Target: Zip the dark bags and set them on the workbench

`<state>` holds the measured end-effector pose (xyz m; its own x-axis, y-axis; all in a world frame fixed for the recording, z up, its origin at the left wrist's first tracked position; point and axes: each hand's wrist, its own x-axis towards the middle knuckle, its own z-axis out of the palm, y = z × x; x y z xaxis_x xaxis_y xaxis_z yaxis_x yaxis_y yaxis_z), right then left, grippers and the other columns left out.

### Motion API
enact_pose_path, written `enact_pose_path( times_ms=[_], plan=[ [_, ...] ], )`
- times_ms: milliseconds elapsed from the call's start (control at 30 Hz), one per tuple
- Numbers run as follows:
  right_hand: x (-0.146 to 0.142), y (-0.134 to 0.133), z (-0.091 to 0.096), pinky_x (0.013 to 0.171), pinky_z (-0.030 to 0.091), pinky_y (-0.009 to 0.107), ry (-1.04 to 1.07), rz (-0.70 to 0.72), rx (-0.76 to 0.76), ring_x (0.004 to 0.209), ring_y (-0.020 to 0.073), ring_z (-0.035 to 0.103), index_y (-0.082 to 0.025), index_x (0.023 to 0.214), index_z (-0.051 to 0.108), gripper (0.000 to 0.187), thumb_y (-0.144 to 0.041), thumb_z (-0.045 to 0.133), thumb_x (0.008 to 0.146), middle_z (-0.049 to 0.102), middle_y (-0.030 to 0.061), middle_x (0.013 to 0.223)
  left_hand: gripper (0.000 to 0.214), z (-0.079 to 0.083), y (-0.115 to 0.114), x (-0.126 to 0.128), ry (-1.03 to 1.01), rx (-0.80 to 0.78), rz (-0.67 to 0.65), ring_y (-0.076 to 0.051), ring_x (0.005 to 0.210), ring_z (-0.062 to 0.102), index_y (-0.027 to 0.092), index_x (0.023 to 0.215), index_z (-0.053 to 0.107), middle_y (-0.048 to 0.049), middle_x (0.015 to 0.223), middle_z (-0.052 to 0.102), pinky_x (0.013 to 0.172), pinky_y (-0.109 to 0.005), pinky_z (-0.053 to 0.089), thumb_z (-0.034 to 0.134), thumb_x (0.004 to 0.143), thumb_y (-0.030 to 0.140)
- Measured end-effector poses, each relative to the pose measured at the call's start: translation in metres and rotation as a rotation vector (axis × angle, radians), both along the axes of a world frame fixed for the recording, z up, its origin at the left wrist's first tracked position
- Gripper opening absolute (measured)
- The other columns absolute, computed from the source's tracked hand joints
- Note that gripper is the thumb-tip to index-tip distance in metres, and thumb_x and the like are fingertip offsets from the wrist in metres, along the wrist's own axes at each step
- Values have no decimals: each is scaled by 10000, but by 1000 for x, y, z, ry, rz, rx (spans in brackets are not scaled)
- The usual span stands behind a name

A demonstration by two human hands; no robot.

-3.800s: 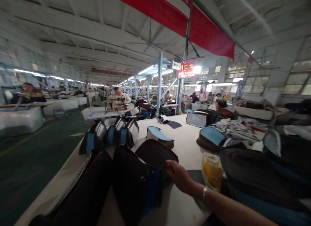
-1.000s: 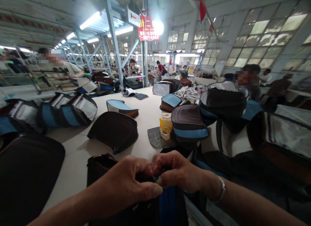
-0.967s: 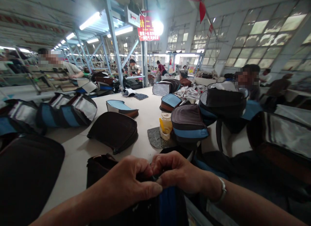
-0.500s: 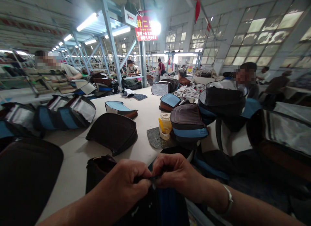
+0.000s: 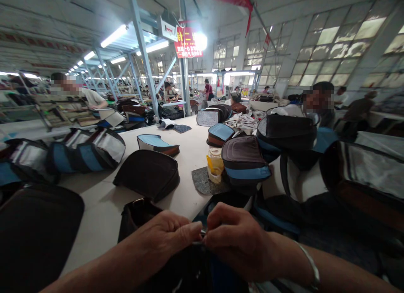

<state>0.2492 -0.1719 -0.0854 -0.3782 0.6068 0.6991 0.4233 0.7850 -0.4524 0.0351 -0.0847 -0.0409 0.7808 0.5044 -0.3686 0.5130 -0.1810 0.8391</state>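
My left hand (image 5: 170, 233) and my right hand (image 5: 236, 240) meet at the bottom centre, fingertips nearly touching. Both pinch the edge of a dark fabric bag piece (image 5: 189, 267) with a blue panel low on its right. A thin, shiny bit shows between the fingertips, too small to name. Much of the bag piece is hidden beneath my hands and forearms. Its open upper part (image 5: 135, 213) sticks up behind my left wrist. A bracelet (image 5: 311, 263) circles my right wrist.
Beyond my hands, a dark bag piece (image 5: 148, 173) lies on the white table (image 5: 186, 152). A yellowish plastic container (image 5: 215, 169) stands on a dark slab (image 5: 200, 181). Stitched bag pieces (image 5: 244, 158) crowd the right, with more (image 5: 86, 152) at left. Co-workers sit farther back.
Both hands have shifted slightly down along with the bag piece. My right hand has turned, its back now more toward me, and my left thumb lies straighter along the edge.
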Motion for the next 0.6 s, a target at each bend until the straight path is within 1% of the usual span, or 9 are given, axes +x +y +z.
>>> enact_pose_path(
  times_ms=[100,167,200,267,333,400,433,500,600],
  plan=[
    [1,-1,-2,663,452,260,-82,-56,175,738,138,549,-149,920,673,114,-115,569,886,634,76,873,525,-6,1,0,25,11,-110,-132,623,205,187,726,485,65,666,270,512,-286,172,524,956,658],
    [2,-2,-3,665,451,259,-31,-34,166,743,140,559,-138,923,680,116,-105,581,873,631,73,850,478,-8,-1,-1,37,105,-127,-127,624,266,177,761,547,63,674,328,530,-268,222,511,987,597],
    [3,-2,-3,669,457,249,23,-3,101,749,136,571,-130,917,684,90,-115,606,874,628,70,841,430,-8,-3,-1,41,175,-133,-126,632,320,177,781,581,59,688,383,552,-256,260,517,996,544],
    [7,-3,2,705,476,240,142,76,-142,782,135,598,-117,914,699,82,-187,657,900,633,69,853,324,-6,-7,-2,47,341,-151,-130,671,442,186,792,604,42,734,503,607,-242,326,516,995,423],
    [12,-3,10,746,484,255,235,124,-428,801,136,599,-112,921,723,230,-306,612,976,631,67,875,270,-3,-11,-2,16,492,-176,-136,695,521,196,759,576,25,755,574,638,-237,361,500,978,334],
    [15,1,22,746,473,257,216,137,-616,789,130,576,-114,916,742,353,-384,543,1024,611,55,876,229,1,-15,-4,-41,595,-193,-135,663,545,206,739,557,20,724,599,629,-239,372,497,948,280],
    [17,3,29,732,467,248,177,140,-654,779,124,568,-115,912,748,359,-396,552,1021,601,47,870,215,3,-16,-4,-71,643,-196,-135,645,549,210,728,551,19,706,603,620,-241,374,500,932,258],
    [17,9,42,711,462,229,50,140,-655,765,118,568,-124,900,760,291,-395,667,951,591,28,851,187,6,-17,-5,-126,733,-199,-134,630,563,215,713,548,16,694,613,614,-244,380,510,896,218],
    [13,15,56,671,463,208,-109,142,-653,743,114,588,-133,885,766,227,-359,746,873,610,17,848,152,9,-15,-5,-175,797,-214,-139,643,585,214,705,548,3,719,632,602,-239,391,524,849,173]
  ],
)
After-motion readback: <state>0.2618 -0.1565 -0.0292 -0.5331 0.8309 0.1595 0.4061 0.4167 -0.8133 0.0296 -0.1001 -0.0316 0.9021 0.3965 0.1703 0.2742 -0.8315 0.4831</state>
